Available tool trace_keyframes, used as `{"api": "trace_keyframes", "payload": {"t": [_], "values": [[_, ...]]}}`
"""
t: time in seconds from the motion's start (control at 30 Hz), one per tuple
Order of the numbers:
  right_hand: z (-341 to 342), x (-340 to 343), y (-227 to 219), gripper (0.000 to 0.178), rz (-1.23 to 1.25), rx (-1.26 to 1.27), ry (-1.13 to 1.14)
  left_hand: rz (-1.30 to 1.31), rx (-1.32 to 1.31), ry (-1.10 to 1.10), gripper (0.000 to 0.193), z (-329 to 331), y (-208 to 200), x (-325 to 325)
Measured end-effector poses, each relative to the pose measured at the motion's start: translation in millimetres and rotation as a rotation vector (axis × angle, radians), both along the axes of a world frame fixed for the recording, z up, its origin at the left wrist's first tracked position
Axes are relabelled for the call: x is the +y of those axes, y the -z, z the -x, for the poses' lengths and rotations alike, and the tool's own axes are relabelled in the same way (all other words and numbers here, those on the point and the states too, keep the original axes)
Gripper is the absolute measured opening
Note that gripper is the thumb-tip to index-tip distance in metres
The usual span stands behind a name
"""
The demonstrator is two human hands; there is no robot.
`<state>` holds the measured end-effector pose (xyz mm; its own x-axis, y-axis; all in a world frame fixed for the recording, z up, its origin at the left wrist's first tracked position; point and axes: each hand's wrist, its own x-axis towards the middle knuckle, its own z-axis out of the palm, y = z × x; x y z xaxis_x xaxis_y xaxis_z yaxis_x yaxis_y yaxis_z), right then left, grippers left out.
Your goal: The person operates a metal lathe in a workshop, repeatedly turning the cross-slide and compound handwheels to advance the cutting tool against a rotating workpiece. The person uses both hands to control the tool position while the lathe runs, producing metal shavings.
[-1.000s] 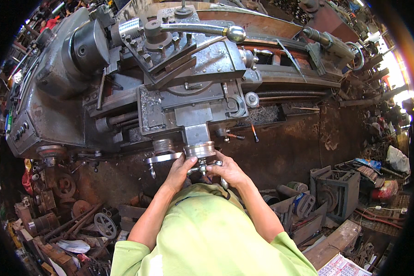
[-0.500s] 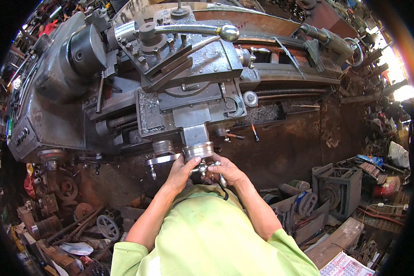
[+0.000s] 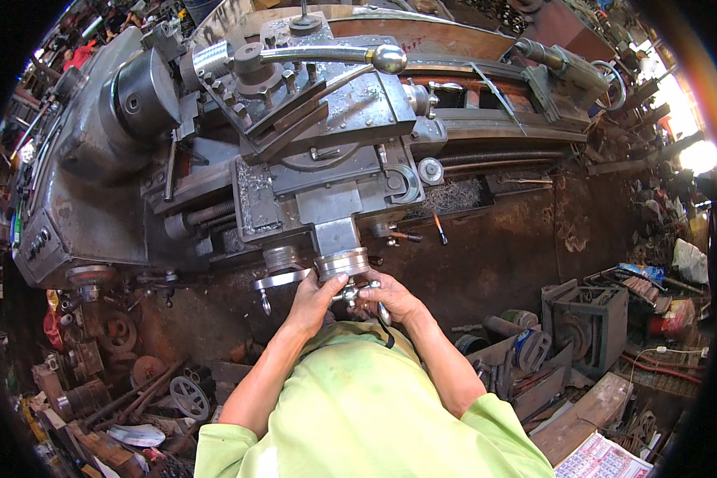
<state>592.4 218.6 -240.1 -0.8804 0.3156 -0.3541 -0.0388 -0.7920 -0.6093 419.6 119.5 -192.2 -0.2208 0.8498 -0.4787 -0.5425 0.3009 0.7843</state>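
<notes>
I had both elbows bent and spread, my forearms slanting inward to meet before my waist. My left hand gripped the metal collar from its left, thumb along the lower edge, fingers mostly hidden. My right hand was curled beside the crank handle, thumb at its hub; I couldn't tell how tightly it closed. Collar and crank sat at the near end of the lathe's slide.

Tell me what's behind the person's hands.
Beyond the left hand and right hand is a round metal collar; between them, the middle of a silver crank. Whatever the hands cover, including part of the crank, cannot be seen.
</notes>
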Motion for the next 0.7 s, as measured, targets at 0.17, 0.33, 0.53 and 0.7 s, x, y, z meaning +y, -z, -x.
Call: {"api": "trace_keyframes", "payload": {"t": [0.17,0.33,0.53,0.7], "values": [[1,-1,-5,0.069,-0.006,-0.037,-0.008,-0.004,0.051,0.001,0.061,-1,-3,1],[-22,16,15,0.075,0.048,0.053,0.013,-0.023,0.069,0.022,0.064,7,5,-12],[-91,101,120,0.037,-0.530,-1.063,0.283,0.263,-0.007,0.104,0.057,39,28,-65],[-140,147,206,0.058,-0.684,-1.459,0.285,0.593,0.415,0.390,0.068,57,55,-146]]}}
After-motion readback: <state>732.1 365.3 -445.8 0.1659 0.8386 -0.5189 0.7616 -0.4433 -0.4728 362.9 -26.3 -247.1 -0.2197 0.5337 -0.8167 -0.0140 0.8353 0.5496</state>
